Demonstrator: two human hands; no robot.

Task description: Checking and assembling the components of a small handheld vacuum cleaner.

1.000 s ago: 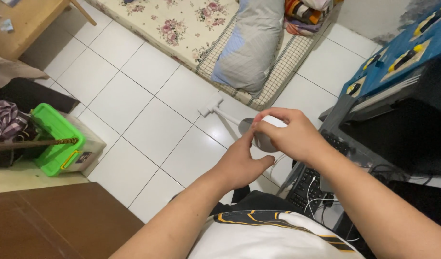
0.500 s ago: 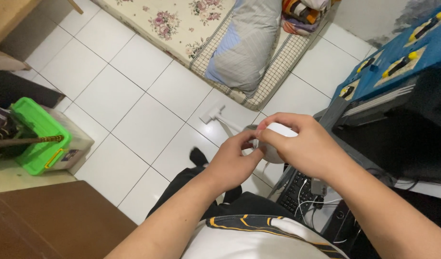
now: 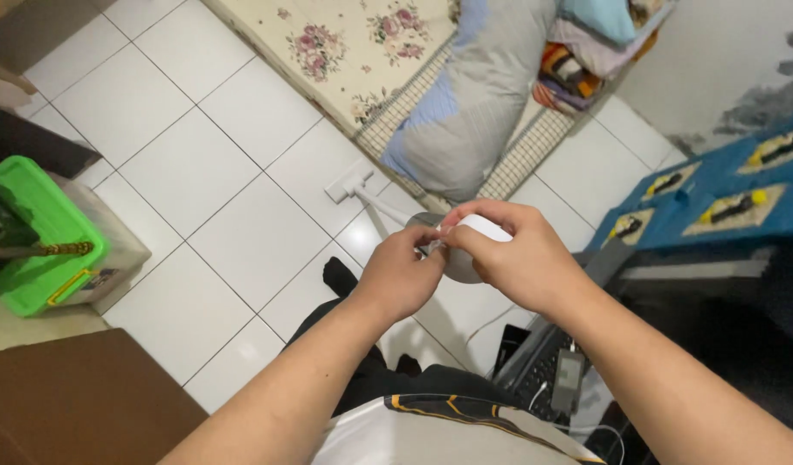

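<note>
White and rounded, a small object (image 3: 481, 231) sits at the centre of the view, gripped between both hands above the tiled floor (image 3: 189, 155). The right hand (image 3: 521, 258) wraps over it from 3 o'clock, fingers curled around its top, apparently to steady it. The left hand (image 3: 401, 271) meets it from 9 o'clock, thumb and fingertips pinched at its near edge, where something thin and pale shows; what that piece is cannot be told. Both hands are closed on the object, neither slack.

At 9 o'clock, a green lidded bin (image 3: 34, 237) stands on a pale box, a dark stick with a gold-coloured band resting across the lid; its contents are hidden. At 12 o'clock, a floral mattress (image 3: 345, 52) lies on the floor, bearing a grey-and-blue bolster (image 3: 465, 112) and folded cloths (image 3: 586, 60) stacked at its far end. A white floor-tool head (image 3: 349, 182) lies just beside the mattress edge. At 3 o'clock stands a blue patterned surface (image 3: 724, 198); at 5 o'clock, a keyboard (image 3: 534, 379) with cables.
</note>
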